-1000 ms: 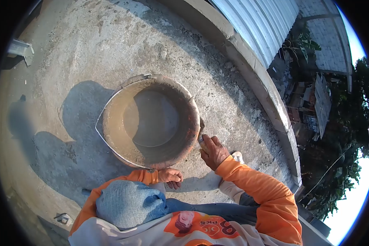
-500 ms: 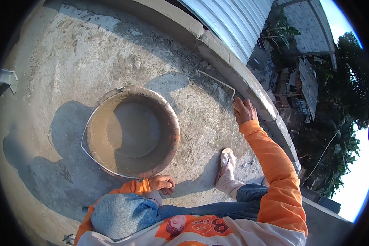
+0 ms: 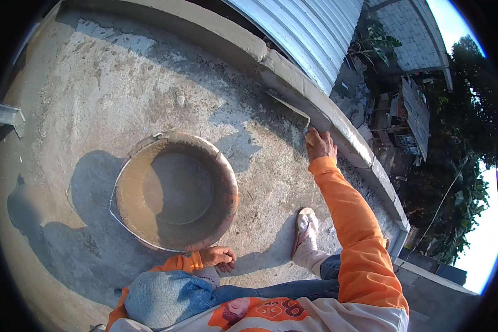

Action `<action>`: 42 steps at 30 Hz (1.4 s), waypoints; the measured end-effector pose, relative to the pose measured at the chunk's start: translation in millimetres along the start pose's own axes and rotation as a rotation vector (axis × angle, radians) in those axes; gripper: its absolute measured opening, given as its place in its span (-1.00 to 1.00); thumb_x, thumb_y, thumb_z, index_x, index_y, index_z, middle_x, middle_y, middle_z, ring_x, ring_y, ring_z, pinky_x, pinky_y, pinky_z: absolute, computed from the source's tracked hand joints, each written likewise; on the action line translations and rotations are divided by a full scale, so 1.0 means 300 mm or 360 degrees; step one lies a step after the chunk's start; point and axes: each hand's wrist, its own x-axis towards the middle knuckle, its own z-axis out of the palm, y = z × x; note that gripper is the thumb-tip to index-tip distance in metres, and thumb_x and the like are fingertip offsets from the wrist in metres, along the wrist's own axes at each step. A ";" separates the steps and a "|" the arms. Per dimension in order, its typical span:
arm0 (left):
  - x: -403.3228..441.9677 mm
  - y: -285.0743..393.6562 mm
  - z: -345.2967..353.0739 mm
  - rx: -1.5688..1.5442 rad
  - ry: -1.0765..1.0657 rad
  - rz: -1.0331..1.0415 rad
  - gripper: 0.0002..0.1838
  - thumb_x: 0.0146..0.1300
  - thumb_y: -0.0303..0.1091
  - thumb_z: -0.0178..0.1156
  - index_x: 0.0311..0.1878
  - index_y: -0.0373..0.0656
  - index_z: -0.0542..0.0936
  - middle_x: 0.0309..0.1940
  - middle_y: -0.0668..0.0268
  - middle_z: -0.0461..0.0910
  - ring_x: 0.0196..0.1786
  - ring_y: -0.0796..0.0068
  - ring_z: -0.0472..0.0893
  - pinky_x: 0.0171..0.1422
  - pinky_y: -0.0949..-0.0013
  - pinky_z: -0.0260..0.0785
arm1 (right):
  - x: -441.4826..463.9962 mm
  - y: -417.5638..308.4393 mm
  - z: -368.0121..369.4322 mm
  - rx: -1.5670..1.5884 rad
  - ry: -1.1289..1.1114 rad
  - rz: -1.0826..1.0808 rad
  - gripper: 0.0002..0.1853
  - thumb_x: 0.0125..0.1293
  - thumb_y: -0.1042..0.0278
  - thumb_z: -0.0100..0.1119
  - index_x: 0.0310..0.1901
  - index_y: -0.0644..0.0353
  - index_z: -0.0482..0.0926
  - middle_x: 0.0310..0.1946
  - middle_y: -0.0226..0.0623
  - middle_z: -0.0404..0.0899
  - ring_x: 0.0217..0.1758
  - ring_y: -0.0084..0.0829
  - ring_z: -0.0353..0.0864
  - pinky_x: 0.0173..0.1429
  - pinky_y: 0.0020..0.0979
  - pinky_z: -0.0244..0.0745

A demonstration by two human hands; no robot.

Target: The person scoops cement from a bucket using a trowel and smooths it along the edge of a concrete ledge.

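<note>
My right hand (image 3: 320,144) is closed round the handle of a trowel (image 3: 288,109), whose long thin blade points up and left beside the low wall's inner face. My left hand (image 3: 218,258) hangs just below the bucket's lower rim with its fingers curled; whether anything is inside them is hidden. The large round bucket (image 3: 225,196) stands on the concrete floor, with greyish wet material or liquid at its bottom and a wire handle lying down on its left side.
A low concrete wall (image 3: 301,88) curves from the top left to the right. Beyond it are a corrugated metal sheet (image 3: 310,33), a shack and trees. My sandalled foot (image 3: 305,229) rests on the rough floor (image 3: 166,105). A metal piece (image 3: 10,117) lies far left.
From beside the bucket, my right hand has moved out to the wall with the trowel, then slightly back left. The bucket appears further left and lower as the view shifted. My left hand stays near it.
</note>
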 end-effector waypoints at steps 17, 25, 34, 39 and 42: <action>0.027 -0.043 -0.034 -0.0043 -0.0022 -0.0046 -0.69 0.36 -0.20 0.02 0.05 -0.19 0.41 -0.12 0.20 0.57 -0.10 0.41 0.60 -0.08 0.38 0.46 | -0.050 -0.209 0.063 0.0860 0.0402 0.0052 -0.45 0.10 0.19 0.31 0.17 -0.09 0.42 -0.19 -0.13 0.47 -0.16 -0.03 0.54 -0.08 -0.15 0.48; 0.014 -0.028 -0.028 -0.0041 -0.0046 -0.0028 -0.67 0.37 -0.21 0.02 0.07 -0.22 0.39 -0.08 0.19 0.55 -0.07 0.41 0.59 0.01 0.36 0.45 | 0.015 -0.274 0.139 0.1113 0.0364 -0.0092 -0.47 0.10 0.10 0.30 0.11 0.06 0.47 -0.21 -0.06 0.55 -0.15 -0.04 0.57 -0.05 -0.17 0.48; 0.017 -0.041 -0.033 0.0020 -0.0014 0.0055 -0.67 0.35 -0.19 0.03 0.05 -0.20 0.41 -0.11 0.18 0.57 -0.11 0.42 0.61 -0.07 0.38 0.47 | 0.072 -0.226 0.203 0.1223 0.0086 0.0161 -0.40 0.12 -0.07 0.28 0.12 0.10 0.50 -0.11 -0.03 0.62 0.00 -0.13 0.60 0.09 -0.28 0.46; 0.020 -0.045 -0.033 -0.0056 -0.0025 0.0024 -0.68 0.35 -0.20 0.03 0.04 -0.20 0.41 -0.11 0.19 0.58 -0.11 0.41 0.61 -0.09 0.36 0.48 | -0.003 -0.065 0.182 0.0880 -0.0053 0.0057 -0.39 0.12 -0.09 0.25 0.13 0.12 0.49 -0.12 0.00 0.60 -0.03 -0.07 0.60 0.06 -0.23 0.47; 0.025 -0.046 -0.027 -0.0083 0.0010 -0.0015 -0.68 0.34 -0.19 0.04 0.04 -0.20 0.41 -0.12 0.19 0.58 -0.11 0.39 0.62 -0.08 0.35 0.48 | -0.030 0.025 0.119 0.0737 -0.0082 0.0002 -0.44 0.16 -0.04 0.21 0.12 0.12 0.48 -0.15 0.02 0.61 -0.05 -0.05 0.60 0.06 -0.21 0.47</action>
